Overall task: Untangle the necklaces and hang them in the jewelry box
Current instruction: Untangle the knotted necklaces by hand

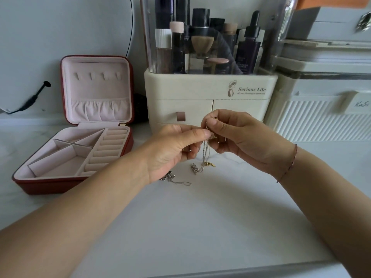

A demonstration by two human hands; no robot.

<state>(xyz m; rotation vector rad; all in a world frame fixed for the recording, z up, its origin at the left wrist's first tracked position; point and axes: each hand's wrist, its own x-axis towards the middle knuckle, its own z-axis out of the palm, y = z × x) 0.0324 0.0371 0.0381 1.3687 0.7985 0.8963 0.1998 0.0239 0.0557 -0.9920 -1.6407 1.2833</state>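
A tangle of thin silver and gold necklaces (204,155) hangs between my two hands above the white table. My left hand (172,151) pinches the chains with thumb and fingers. My right hand (241,137) pinches the same tangle from the right, just above. Small pendants (208,163) dangle at table level, and another silver chain (176,180) lies under my left wrist. The red jewelry box (76,137) stands open at the left, with pink lining, small hooks (98,76) in its lid and no necklace on them.
A cream cosmetics organizer (208,97) with bottles stands right behind my hands. White ribbed storage boxes (321,117) fill the back right. A black cable (34,97) runs along the wall at the left. The table's front edge (220,271) is near the bottom.
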